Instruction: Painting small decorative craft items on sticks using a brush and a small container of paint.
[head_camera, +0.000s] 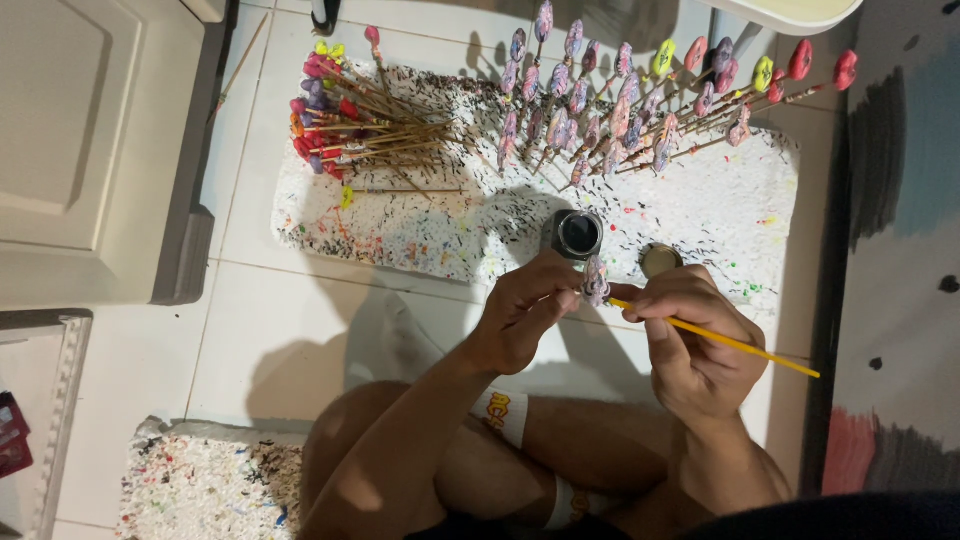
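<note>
Head view, looking down at a person sitting cross-legged on a white tile floor (290, 330). Left hand (520, 310) fingers closed, pinching a small purple-pink painted piece (596, 280) held up between the two hands; can't tell if it sits on a stick. Right hand (690, 335) fingers closed around a yellow paintbrush (730, 342), pencil grip, tip touching or right at the painted piece, handle running out to the lower right. Small open paint jar (579, 234), dark inside, just above the left hand on a white foam board (700, 210) speckled with paint and black marks. Round lid (660, 260) beside the jar, just above the right hand. Far edge of the board: rows of painted pieces on sticks (620, 100) stuck upright, purple, pink, yellow, red. Upper left of the board: pile of sticks with coloured pieces (350, 130) lying flat. Second speckled foam piece (200, 485) at bottom left near the knee. White cabinet door (90, 140) at left.
</note>
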